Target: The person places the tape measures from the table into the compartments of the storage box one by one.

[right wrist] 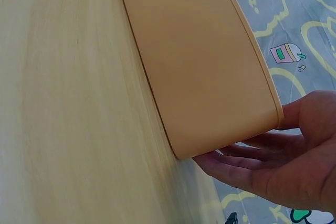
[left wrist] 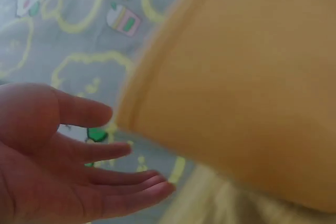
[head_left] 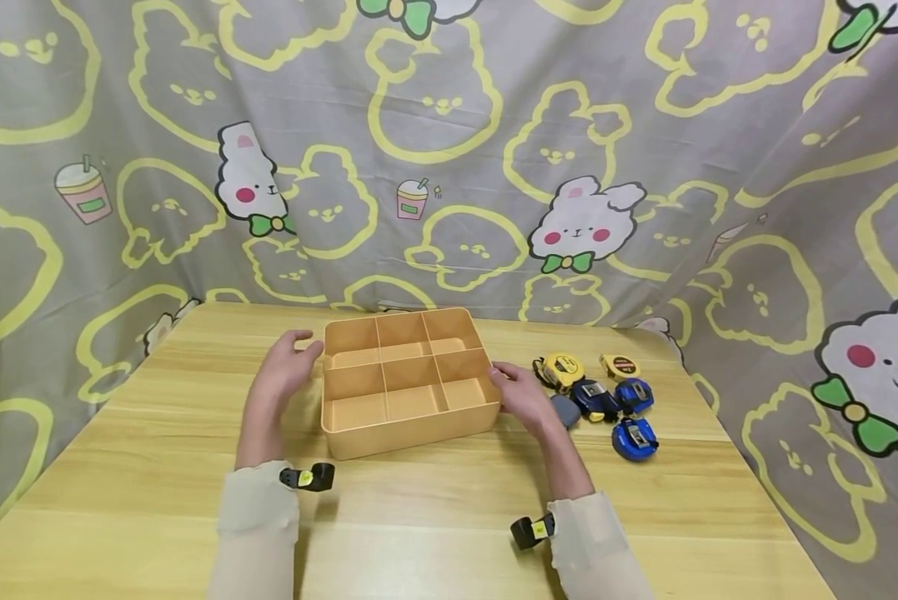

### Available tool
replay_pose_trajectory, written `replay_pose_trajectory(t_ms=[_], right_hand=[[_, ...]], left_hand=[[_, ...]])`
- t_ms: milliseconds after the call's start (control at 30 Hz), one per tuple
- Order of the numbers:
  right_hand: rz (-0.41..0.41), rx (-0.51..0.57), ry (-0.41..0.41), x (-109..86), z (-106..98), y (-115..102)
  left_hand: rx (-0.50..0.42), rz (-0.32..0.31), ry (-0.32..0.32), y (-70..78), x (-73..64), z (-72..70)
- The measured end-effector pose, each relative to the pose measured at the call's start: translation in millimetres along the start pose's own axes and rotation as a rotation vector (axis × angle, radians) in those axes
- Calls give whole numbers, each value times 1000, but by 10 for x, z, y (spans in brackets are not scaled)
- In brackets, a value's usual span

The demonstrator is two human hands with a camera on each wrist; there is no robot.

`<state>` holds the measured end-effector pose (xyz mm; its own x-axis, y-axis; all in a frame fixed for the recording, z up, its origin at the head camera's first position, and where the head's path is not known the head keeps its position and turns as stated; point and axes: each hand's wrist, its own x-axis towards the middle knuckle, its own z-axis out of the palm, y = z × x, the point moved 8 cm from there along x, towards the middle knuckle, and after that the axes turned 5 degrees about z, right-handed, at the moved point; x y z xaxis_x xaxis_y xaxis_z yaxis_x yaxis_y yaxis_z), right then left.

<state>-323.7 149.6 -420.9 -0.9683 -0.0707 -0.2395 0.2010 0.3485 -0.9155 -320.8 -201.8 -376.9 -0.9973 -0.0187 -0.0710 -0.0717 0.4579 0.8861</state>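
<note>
An orange-tan storage box with several open compartments lies slightly turned on the wooden table, its compartments bare. At its right side, my right hand grips the wall: the thumb reaches over the rim and the fingers lie along the outside, as the right wrist view also shows on the box and hand. My left hand is held beside the left wall, fingers spread and holding nothing. In the left wrist view a gap shows between that hand and the blurred box.
Several tape measures lie right of the box, among them a yellow one, a smaller yellow one, a dark blue one and a blue one. A patterned grey curtain hangs behind and beside the table.
</note>
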Motion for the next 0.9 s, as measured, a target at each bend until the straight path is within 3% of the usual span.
replay_pose_trajectory(t_ms=[133, 267, 567, 900], right_hand=[[5, 3, -6, 15, 2, 16], [4, 27, -22, 16, 11, 14], [11, 78, -50, 1, 10, 1], [-9, 66, -89, 4, 4, -35]], left_hand=[[-35, -29, -108, -120, 28, 102], [-70, -28, -164, -158, 55, 198], [-121, -33, -186, -186, 93, 254], [-165, -21, -203, -261, 98, 238]])
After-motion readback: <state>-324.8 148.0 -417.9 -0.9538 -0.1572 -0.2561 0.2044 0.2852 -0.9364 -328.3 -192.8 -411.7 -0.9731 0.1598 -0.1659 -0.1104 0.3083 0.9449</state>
